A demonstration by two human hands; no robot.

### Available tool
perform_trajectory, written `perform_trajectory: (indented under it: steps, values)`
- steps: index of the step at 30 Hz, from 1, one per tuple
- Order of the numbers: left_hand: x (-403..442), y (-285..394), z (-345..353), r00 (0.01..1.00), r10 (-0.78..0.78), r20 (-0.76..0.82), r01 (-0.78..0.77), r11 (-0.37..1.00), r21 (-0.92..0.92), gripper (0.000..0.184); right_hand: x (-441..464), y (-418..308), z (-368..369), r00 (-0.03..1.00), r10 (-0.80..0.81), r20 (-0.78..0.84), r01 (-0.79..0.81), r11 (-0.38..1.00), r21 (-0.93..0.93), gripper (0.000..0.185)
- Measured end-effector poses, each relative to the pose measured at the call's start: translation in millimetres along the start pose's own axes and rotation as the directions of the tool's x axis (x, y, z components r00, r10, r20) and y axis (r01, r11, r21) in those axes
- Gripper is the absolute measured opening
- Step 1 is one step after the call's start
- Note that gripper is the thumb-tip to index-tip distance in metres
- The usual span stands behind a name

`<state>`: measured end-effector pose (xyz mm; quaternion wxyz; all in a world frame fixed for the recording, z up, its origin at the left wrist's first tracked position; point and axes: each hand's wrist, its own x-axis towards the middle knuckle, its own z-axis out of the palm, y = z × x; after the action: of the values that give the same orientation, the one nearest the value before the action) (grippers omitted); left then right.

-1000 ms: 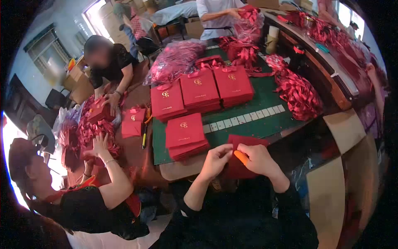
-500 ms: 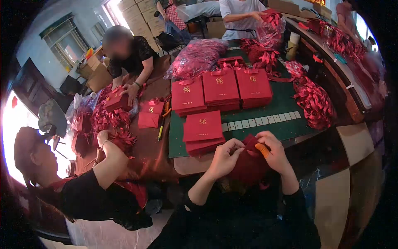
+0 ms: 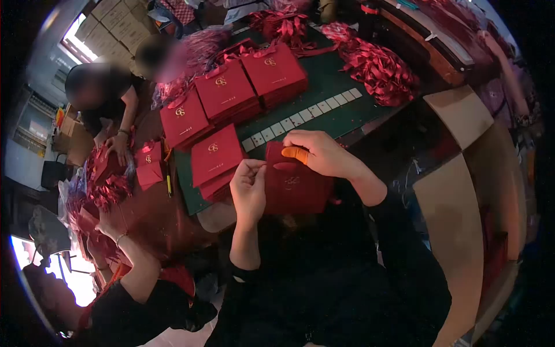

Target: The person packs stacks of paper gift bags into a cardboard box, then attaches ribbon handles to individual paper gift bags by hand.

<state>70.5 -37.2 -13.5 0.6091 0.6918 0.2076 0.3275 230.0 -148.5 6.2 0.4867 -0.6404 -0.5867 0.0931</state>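
A dark red bag (image 3: pixel 298 188) with a ribbon at its top edge hangs between my hands, in front of the table. My left hand (image 3: pixel 250 188) is closed in a pinch at the bag's left edge; what sits between the fingertips is too small to make out. With an orange cover on one finger, my right hand (image 3: pixel 318 153) grips the bag's top. Just left of my hands lies a short stack of red bags (image 3: pixel 217 153) with gold print. Three taller stacks, including the middle one (image 3: pixel 225 89), stand behind it on the green mat (image 3: pixel 324 75).
A row of white cards (image 3: pixel 300 115) crosses the mat. Red ribbon bundles (image 3: pixel 381 69) lie at the back right. Open cardboard flaps (image 3: pixel 448 196) stand at my right. Two co-workers at the left handle red items; a yellow pen (image 3: pixel 169 180) lies near them.
The view has swung, so the table's things appear farther left and higher. The bag has turned to show its printed face and ribbon, with my right hand now over its top.
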Motion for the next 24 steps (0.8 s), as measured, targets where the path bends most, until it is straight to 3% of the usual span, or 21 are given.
perform_trajectory:
  steps: [1, 2, 5, 8, 9, 11, 13, 15, 16, 18, 19, 20, 21, 22, 24]
  values:
    - [0, 0, -2, 0.999, 0.044, -0.015, -0.044, 0.998, 0.046, 0.004, 1, -2, -4, 0.998, 0.049, 0.039, -0.049, 0.999, 0.005, 0.011]
    - [3, 1, -3, 0.989, -0.014, -0.146, -0.004, 0.992, -0.124, 0.002, 1, -3, -7, 0.992, 0.097, 0.080, -0.098, 0.995, 0.010, 0.011]
    - [5, 12, -16, 1.000, -0.021, -0.023, 0.010, 0.913, -0.407, 0.007, -3, 3, -9, 0.982, 0.113, 0.149, -0.132, 0.984, 0.117, 0.010]
    - [11, 17, -12, 0.998, 0.018, -0.068, -0.046, 0.892, -0.450, 0.007, 0, 4, -7, 0.978, 0.108, 0.181, -0.143, 0.971, 0.190, 0.008]
    - [13, 21, -13, 0.988, -0.030, -0.153, -0.037, 0.906, -0.421, 0.009, 1, 4, -7, 0.981, 0.089, 0.175, -0.128, 0.965, 0.229, 0.007]
    - [20, 11, -24, 0.970, 0.018, -0.244, -0.122, 0.899, -0.420, 0.010, 1, 4, -8, 0.980, 0.088, 0.179, -0.124, 0.972, 0.201, 0.008]
    - [19, 11, -25, 0.970, 0.013, -0.242, -0.118, 0.898, -0.423, 0.009, 1, 5, -9, 0.976, 0.121, 0.184, -0.164, 0.956, 0.245, 0.010]
    - [13, 18, -19, 0.973, -0.074, -0.220, -0.021, 0.916, -0.401, 0.020, 3, 7, -11, 0.981, 0.123, 0.150, -0.154, 0.964, 0.215, 0.009]
    - [9, 22, -13, 0.981, -0.055, -0.184, -0.020, 0.924, -0.383, 0.040, 2, 8, -10, 0.985, 0.129, 0.115, -0.149, 0.971, 0.188, 0.009]
    - [-9, 29, 4, 0.968, 0.010, -0.250, -0.077, 0.962, -0.261, 0.057, 0, 14, -10, 0.988, 0.140, 0.064, -0.149, 0.974, 0.170, 0.009]
    - [-15, 7, 1, 0.939, 0.198, -0.282, -0.204, 0.979, 0.007, 0.056, 1, 17, -9, 0.989, 0.145, 0.014, -0.146, 0.978, 0.147, 0.010]
    - [-21, -8, -4, 0.924, 0.361, -0.125, -0.305, 0.894, 0.328, 0.047, 1, 22, -8, 0.989, 0.146, 0.010, -0.145, 0.978, 0.148, 0.010]
    - [-25, -11, -4, 0.887, 0.456, 0.075, -0.408, 0.696, 0.590, 0.038, 0, 28, -6, 0.989, 0.142, -0.029, -0.134, 0.972, 0.195, 0.011]
    - [-34, -11, 4, 0.960, 0.281, -0.010, -0.225, 0.788, 0.573, 0.029, 0, 31, -4, 0.988, 0.142, -0.064, -0.123, 0.963, 0.240, 0.011]
    - [-31, -16, 7, 0.944, 0.330, -0.015, -0.265, 0.784, 0.561, 0.024, 0, 31, -3, 0.989, 0.135, -0.066, -0.119, 0.973, 0.196, 0.011]
